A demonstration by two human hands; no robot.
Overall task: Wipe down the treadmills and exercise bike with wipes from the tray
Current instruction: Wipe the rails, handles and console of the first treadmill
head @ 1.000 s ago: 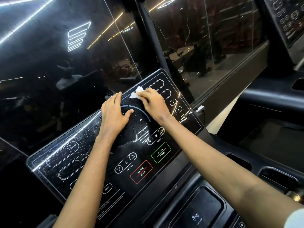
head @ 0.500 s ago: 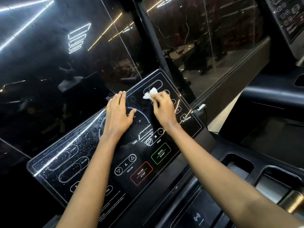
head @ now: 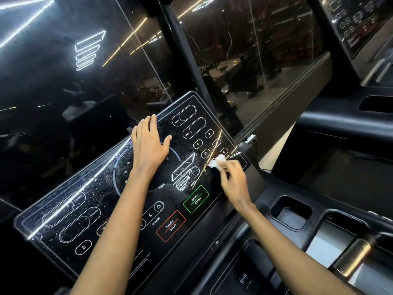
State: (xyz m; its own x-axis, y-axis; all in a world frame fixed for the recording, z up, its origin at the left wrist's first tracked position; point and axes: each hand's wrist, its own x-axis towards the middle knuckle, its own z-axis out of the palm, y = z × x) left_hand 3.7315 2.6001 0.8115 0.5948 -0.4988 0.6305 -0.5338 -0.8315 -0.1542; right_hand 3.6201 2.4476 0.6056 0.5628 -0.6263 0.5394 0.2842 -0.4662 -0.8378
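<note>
The left grip [head: 148,145] is lying flat, fingers released and straight, pressing on the upper middle of the treadmill console [head: 70,209], over its round dial. The right grip [head: 231,179], slightly blurred, is pinching a small crumpled white wipe [head: 217,161] and holding it against the console near its right edge, just above the green QUICK START button [head: 195,199]. Water droplets [head: 95,188] are glistening across the console's left half. A red PAUSE STOP button [head: 171,225] is showing near the console's lower edge. A recessed cup holder [head: 291,211] is sitting just right of the console.
</note>
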